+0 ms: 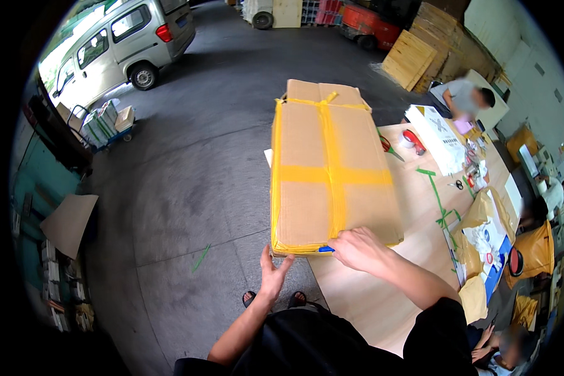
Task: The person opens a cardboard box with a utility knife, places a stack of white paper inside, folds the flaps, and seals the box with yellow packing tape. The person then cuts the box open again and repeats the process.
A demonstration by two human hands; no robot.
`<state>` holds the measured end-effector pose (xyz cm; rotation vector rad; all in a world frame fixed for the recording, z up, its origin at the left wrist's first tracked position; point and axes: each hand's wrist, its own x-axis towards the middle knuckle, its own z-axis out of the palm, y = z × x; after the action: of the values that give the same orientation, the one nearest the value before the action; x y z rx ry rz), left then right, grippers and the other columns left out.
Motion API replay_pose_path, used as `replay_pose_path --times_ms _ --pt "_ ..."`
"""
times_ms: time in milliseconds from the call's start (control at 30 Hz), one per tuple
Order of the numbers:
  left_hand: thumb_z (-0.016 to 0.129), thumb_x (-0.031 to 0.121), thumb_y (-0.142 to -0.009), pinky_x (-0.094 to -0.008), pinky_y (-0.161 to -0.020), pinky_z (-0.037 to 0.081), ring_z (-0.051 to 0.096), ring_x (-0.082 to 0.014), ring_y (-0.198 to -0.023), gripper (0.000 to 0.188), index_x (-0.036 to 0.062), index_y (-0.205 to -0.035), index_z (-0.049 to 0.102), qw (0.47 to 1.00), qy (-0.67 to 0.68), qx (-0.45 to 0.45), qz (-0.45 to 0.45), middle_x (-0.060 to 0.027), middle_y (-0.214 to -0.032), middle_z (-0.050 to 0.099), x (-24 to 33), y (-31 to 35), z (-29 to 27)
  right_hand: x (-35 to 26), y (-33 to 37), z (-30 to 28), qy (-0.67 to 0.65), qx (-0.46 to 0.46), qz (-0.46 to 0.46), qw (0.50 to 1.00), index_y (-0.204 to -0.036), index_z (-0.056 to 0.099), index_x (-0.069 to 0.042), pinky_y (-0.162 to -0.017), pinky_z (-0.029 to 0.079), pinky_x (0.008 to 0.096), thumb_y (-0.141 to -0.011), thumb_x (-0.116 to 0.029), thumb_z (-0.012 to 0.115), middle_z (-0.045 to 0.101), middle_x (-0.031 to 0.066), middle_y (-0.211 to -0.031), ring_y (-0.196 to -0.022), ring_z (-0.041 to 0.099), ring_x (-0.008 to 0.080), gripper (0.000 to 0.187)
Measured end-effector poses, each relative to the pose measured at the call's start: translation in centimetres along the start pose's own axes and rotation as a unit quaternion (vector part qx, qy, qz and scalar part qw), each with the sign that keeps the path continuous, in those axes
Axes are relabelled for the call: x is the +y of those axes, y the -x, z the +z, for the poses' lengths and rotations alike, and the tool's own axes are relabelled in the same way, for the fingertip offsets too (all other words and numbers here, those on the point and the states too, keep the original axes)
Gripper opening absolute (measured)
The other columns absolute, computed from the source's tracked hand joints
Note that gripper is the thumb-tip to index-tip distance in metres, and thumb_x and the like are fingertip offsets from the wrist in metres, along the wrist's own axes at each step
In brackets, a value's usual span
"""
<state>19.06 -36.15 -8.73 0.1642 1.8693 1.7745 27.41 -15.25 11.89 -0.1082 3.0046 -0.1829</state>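
A large brown cardboard box with yellow tape crossing its top and running round its edges lies on the wooden table, its left part reaching over the table's edge. My right hand is closed at the box's near edge around a blue utility knife, of which only a short blue part shows. The knife lies against the taped near edge; its blade cannot be made out. At the near left corner of the box is my left hand, its fingers apart and nothing in it. Whether its fingertips touch the cardboard is unclear.
On the table lie scissors, a red tape dispenser, green tape strips, a white package and brown paper bags. A person sits at the far end. A van and a loaded cart stand left.
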Motion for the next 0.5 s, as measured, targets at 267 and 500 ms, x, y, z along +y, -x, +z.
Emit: replay_pose_path --times_ms 267,500 --pt "0.077 0.050 -0.078 -0.0569 -0.095 0.044 0.031 -0.0380 -0.139 0.124 0.0149 -0.154 -0.015 0.980 0.070 -0.079 -0.168 -0.0157 -0.159 0.009 5.4 1.4 4.8 1.9 0.1 -1.4 0.040 -0.095 -0.002 0.995 -0.078 0.073 -0.005 -0.069 0.056 0.0427 -0.077 -0.008 0.060 0.070 0.0174 -0.080 -0.080 0.071 0.0326 0.013" --pt "0.078 0.031 -0.081 -0.0479 -0.110 0.031 0.027 -0.0293 -0.142 0.102 0.0120 -0.154 0.009 0.978 0.110 -0.115 -0.137 -0.0149 -0.152 0.031 4.8 0.8 0.7 -3.4 -0.5 2.5 0.011 -0.024 0.000 1.000 -0.083 0.070 -0.002 -0.067 0.057 0.0402 -0.078 -0.009 0.057 0.070 0.0167 -0.082 -0.076 0.071 0.0289 0.015"
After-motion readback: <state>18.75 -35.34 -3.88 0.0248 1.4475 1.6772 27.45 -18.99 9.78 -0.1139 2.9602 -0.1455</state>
